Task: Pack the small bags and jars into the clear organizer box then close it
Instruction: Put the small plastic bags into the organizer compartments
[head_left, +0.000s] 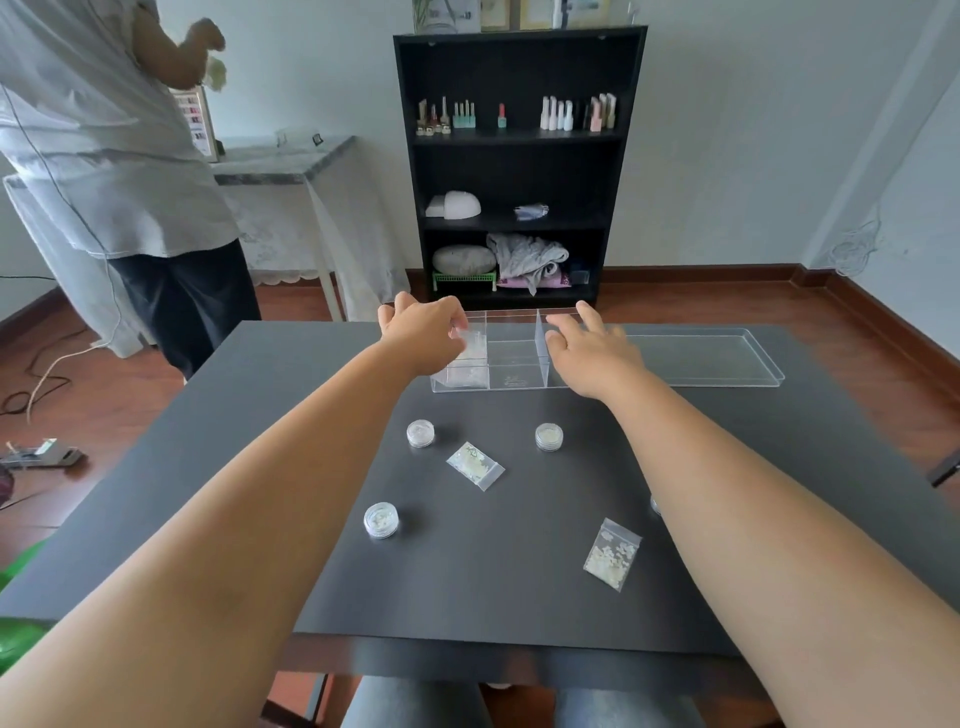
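The clear organizer box (511, 371) stands open at the far side of the black table, split into compartments. My left hand (423, 332) hovers over its left compartment, fingers pinched on a small clear bag (470, 345). Another bag lies in the compartment in front of it. My right hand (592, 348) rests over the box's right part, fingers spread, holding nothing. On the table lie three small round jars (420, 433) (549, 436) (381, 519) and two small bags (475, 465) (613, 553). A further jar (655, 504) peeks out beside my right forearm.
The box's clear lid (701, 358) lies flat to the right of the box. A person (119, 171) stands at the table's far left corner. A black shelf unit (514, 166) stands against the wall behind.
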